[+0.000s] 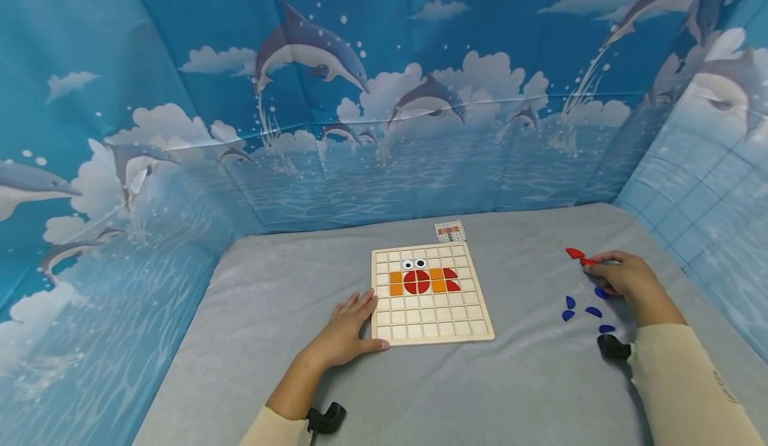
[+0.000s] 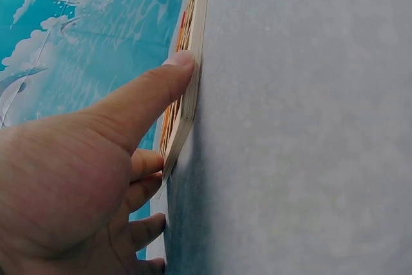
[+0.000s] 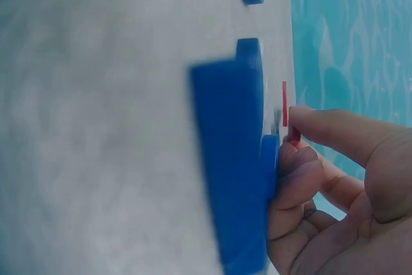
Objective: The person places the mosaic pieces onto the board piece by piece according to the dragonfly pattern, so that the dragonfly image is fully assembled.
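Note:
A wooden grid board [image 1: 432, 333] lies on the grey cloth, bearing orange tiles, red curved pieces and two round eye pieces. My left hand [image 1: 343, 333] touches its near left corner with spread fingers, the thumb [image 2: 174, 72] along the near edge. At the right, my right hand [image 1: 627, 281] pinches a red piece [image 1: 587, 261] between thumb and index finger. Most of that piece is hidden by the fingers in the right wrist view. Just beyond it lies another red curved piece [image 1: 574, 253]. Several blue curved pieces [image 1: 593, 312] are scattered near the right hand.
A small pattern card [image 1: 450, 231] lies behind the board. Grey cloth [image 1: 270, 286] covers the surface, and a dolphin-printed curtain [image 1: 420, 159] stands along the back and sides. In the right wrist view, a blurred blue piece [image 3: 225, 159] looms close to the camera.

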`<state>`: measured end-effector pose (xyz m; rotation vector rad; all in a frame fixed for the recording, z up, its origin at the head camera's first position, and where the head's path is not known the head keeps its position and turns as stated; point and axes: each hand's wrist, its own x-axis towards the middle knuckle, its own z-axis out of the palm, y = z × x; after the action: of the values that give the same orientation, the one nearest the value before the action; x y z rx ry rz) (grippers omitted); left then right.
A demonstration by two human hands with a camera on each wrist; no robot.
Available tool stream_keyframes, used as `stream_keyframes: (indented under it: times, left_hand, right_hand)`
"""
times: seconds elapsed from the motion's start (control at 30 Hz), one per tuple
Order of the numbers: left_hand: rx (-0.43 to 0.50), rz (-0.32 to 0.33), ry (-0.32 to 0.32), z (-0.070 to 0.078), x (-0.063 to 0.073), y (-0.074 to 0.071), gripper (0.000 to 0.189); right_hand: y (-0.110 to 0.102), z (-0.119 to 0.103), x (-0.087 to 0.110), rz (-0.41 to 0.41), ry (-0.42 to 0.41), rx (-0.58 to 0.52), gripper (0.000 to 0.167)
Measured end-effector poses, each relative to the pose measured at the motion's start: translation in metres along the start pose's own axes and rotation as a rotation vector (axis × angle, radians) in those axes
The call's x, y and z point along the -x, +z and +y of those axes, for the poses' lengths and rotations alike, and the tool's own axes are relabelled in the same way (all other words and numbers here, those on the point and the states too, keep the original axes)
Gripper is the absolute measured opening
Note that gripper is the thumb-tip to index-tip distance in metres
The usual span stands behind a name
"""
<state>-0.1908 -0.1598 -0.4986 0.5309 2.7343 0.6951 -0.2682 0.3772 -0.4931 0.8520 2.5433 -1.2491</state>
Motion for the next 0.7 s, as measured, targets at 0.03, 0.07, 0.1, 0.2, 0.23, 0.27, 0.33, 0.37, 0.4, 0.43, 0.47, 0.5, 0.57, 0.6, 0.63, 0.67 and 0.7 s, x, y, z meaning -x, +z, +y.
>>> stream_keyframes:
  times: [0.03,0.07,0.1,0.2,0.23,0.27,0.33,0.37,0.4,0.43,0.47,0.5,0.57,0.6,0.63,0.67,0.7]
  left_hand:
    - [0.001,0.000,-0.001,0.000,0.000,0.000,0.097]
    - [0.001,0.000,-0.002,0.000,0.000,0.000,0.097]
    - [0.002,0.000,-0.004,0.000,0.000,0.000,0.097]
    - [0.001,-0.001,-0.006,0.000,0.000,0.000,0.097]
    - [0.000,-0.001,-0.006,0.000,0.000,0.000,0.097]
    - [0.002,-0.001,-0.005,0.000,0.000,-0.001,0.097]
    - [0.001,-0.001,-0.005,0.000,0.000,-0.001,0.097]
    - [0.002,-0.001,-0.005,0.001,0.001,-0.001,0.097]
    - [0.002,-0.001,-0.006,0.001,0.001,-0.001,0.097]
    - [0.004,-0.002,-0.007,0.001,0.001,-0.001,0.097]
    - [0.004,-0.002,-0.007,0.001,0.000,-0.001,0.097]
    - [0.003,-0.002,-0.007,0.001,0.000,-0.001,0.097]
    - [0.002,0.000,-0.006,0.000,0.000,0.000,0.097]
    - [0.002,0.001,-0.005,0.000,0.000,0.000,0.097]
    - [0.001,0.003,-0.004,-0.001,0.000,0.000,0.097]
    - [-0.001,0.003,-0.003,-0.001,0.000,0.001,0.097]
    - [-0.002,0.004,-0.002,-0.001,-0.001,0.001,0.097]
  right_hand:
    - [0.000,0.000,0.000,-0.002,-0.003,-0.003,0.047]
    - [0.000,0.000,0.001,-0.006,-0.006,-0.007,0.047]
    - [0.000,0.000,0.002,-0.013,-0.014,-0.010,0.047]
    - [-0.001,0.000,0.003,-0.038,-0.054,-0.016,0.048]
    - [-0.001,0.000,0.005,-0.046,-0.068,-0.012,0.048]
    - [-0.001,-0.001,0.006,-0.053,-0.086,-0.004,0.050]
    - [0.000,-0.002,0.009,-0.062,-0.117,0.017,0.052]
    - [0.002,-0.003,0.011,-0.065,-0.131,0.026,0.053]
    - [0.003,-0.005,0.014,-0.068,-0.145,0.039,0.054]
    - [0.004,-0.006,0.017,-0.072,-0.157,0.046,0.054]
    - [0.006,-0.008,0.020,-0.075,-0.179,0.054,0.056]
    - [0.008,-0.010,0.023,-0.083,-0.202,0.051,0.057]
    - [0.011,-0.014,0.029,-0.097,-0.255,0.030,0.059]
    - [0.012,-0.016,0.032,-0.104,-0.285,0.026,0.060]
    - [0.013,-0.019,0.035,-0.111,-0.310,0.015,0.061]
    - [0.014,-0.022,0.038,-0.117,-0.339,0.013,0.063]
    - [0.015,-0.024,0.041,-0.127,-0.359,0.002,0.063]
